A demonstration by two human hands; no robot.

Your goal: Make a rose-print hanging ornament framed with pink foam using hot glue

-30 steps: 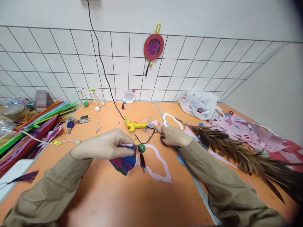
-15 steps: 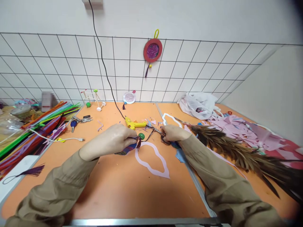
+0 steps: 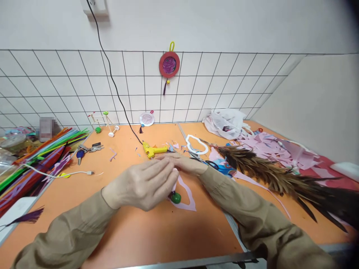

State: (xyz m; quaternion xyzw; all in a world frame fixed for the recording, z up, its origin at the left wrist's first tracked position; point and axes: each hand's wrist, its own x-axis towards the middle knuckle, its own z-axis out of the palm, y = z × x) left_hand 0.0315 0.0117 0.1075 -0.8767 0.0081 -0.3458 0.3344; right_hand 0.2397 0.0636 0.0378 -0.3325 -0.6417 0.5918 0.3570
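Green bead (image 3: 175, 198): at our left fingertips, over the pink paper outline (image 3: 192, 204). Our left hand (image 3: 143, 183) and right hand (image 3: 186, 163) are together, fingers overlapping; we cannot tell their grip. Beyond: yellow glue gun (image 3: 153, 150). Rear wall: red-rimmed pendant (image 3: 169, 64).

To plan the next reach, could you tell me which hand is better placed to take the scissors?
Probably the right hand: it is nearer the scissors, which lie by its sleeve, while the left hand is farther off, beside the green bead.
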